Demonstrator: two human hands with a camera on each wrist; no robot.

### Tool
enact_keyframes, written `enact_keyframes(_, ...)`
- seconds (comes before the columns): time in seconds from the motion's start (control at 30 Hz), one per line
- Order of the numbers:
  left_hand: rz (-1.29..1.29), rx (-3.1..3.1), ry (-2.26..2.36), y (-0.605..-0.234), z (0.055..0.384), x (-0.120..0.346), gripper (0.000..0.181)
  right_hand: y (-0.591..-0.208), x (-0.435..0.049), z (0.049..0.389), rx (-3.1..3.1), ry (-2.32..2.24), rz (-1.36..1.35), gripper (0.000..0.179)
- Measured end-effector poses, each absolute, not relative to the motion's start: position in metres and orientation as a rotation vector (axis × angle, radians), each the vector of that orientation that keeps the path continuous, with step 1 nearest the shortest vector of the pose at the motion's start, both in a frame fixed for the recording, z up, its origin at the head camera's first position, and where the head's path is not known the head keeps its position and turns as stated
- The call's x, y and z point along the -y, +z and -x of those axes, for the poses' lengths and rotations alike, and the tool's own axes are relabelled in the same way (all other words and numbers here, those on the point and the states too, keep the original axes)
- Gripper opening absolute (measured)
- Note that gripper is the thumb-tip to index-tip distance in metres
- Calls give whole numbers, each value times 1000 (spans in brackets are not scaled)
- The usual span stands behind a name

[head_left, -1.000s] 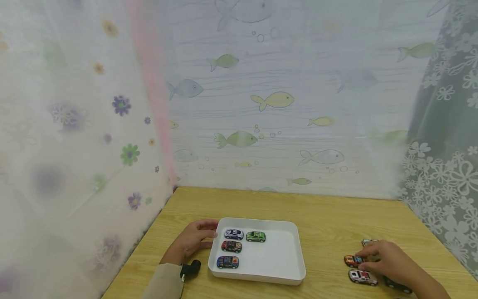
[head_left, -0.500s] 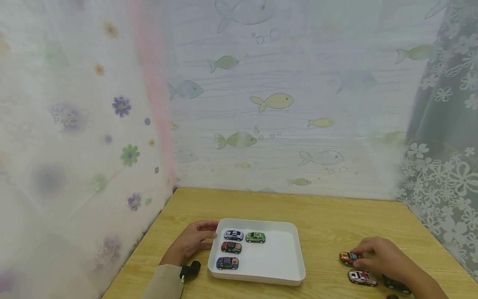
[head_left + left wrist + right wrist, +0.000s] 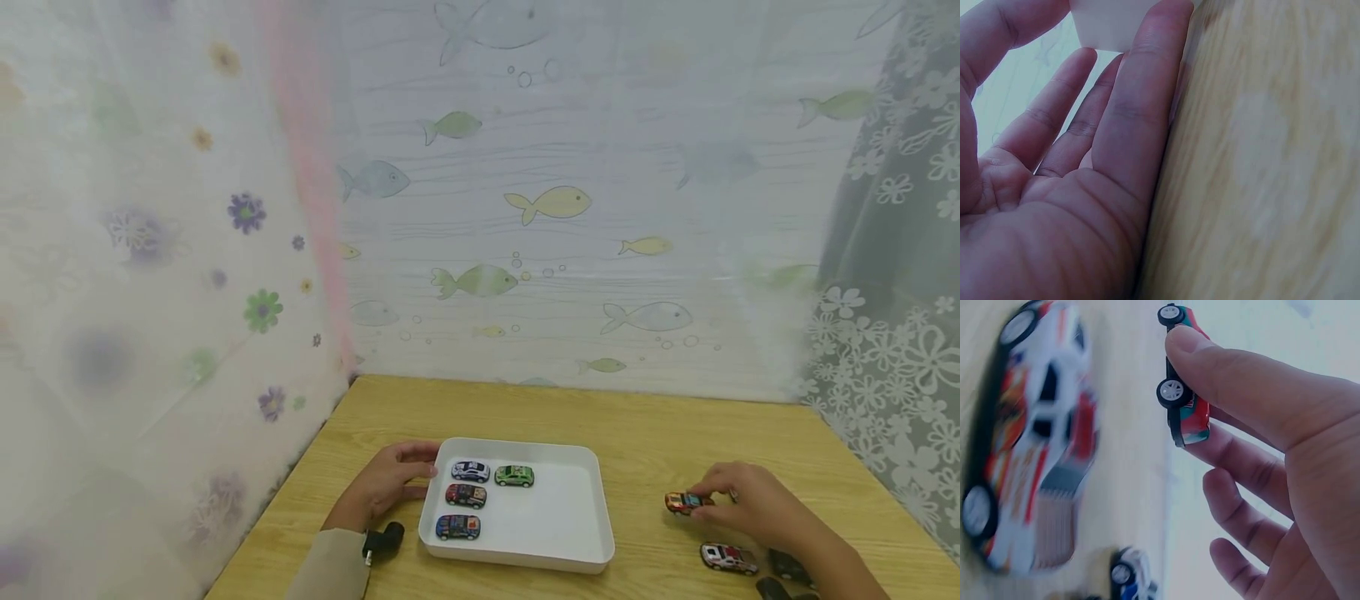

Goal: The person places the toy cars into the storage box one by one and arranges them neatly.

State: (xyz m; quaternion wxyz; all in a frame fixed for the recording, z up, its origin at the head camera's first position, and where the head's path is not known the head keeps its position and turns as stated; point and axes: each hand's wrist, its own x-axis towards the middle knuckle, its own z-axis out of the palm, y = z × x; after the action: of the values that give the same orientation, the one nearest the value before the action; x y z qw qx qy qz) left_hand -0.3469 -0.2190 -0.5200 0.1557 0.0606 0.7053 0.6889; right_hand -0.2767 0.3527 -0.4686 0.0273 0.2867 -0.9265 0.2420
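My right hand [image 3: 750,504] pinches an orange-red toy car [image 3: 685,502] between thumb and fingers; the right wrist view shows its wheels and red-green side [image 3: 1196,425]. A white-and-red toy car [image 3: 728,558] is on the table below that hand, and a dark toy car [image 3: 789,567] lies by the wrist. My left hand [image 3: 393,481] touches the left side of a white tray [image 3: 551,533], fingers extended against its wall [image 3: 1107,25]. Inside the tray stand a white-blue car [image 3: 470,472], a green car [image 3: 513,476], a red-black car [image 3: 466,496] and a blue car [image 3: 458,527].
A wooden table [image 3: 585,408] carries everything. Behind it hangs a curtain [image 3: 480,233] printed with fish, and a flowered curtain [image 3: 150,292] borders the left. Another toy car is partly hidden behind my right hand. A black wrist device [image 3: 384,540] sits on my left wrist.
My right hand has taken the orange-red car from among the other cars and moved it left and slightly away. My left hand and the tray have stayed in place.
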Motion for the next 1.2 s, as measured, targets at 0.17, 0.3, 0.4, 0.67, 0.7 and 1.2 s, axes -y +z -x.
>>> enact_keyframes(0.17,-176,-2013,1975,-520,347,219,49,-463,-341,278,2852,732,-854,29)
enact_keyframes(0.3,-178,-2011,1981,-522,347,219,50,-457,-330,278,2855,728,-848,29)
enact_keyframes(0.4,-179,-2018,1984,-522,346,218,52,-452,-321,279,2855,706,-853,30)
enact_keyframes(0.67,-181,-2016,1981,-522,346,218,51,-446,-299,282,2802,720,-878,28)
enact_keyframes(0.7,-180,-2015,1978,-522,347,218,50,-444,-296,282,2801,725,-878,28)
enact_keyframes(1.2,-173,-2010,1974,-520,346,219,49,-441,-260,293,2747,767,-929,26)
